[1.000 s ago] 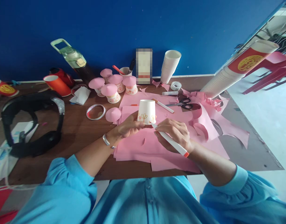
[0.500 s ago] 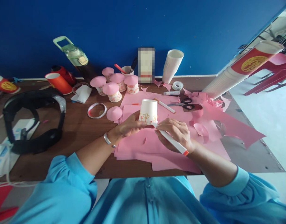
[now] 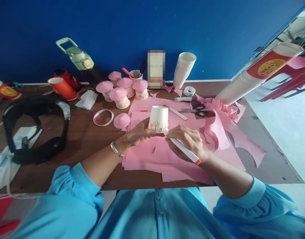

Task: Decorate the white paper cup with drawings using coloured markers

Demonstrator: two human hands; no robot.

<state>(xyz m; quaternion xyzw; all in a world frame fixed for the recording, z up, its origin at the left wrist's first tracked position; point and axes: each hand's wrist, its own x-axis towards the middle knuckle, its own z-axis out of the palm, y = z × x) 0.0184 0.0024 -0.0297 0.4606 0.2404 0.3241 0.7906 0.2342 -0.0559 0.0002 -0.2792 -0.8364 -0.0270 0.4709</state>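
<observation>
Head view: I had left fingers [image 3: 150, 132] gripping a flower-drawn, roofless cup [image 3: 159, 116], right fingers [image 3: 182, 133] a marker [image 3: 184, 151]; 5 roofed cups [image 3: 122, 102] looked done.

We cannot read the pixelated panel [image 3: 156, 69] by the far blue wall [image 3: 105, 26]. The white cup [image 3: 159, 116] hides some fingers of the left grip [image 3: 139, 134]; whether the marker [image 3: 184, 151] touches it is too small to tell. Our view's left edge cuts off the red-and-gold cup [image 3: 7, 93], its right edge the red stool [image 3: 288, 79].
</observation>
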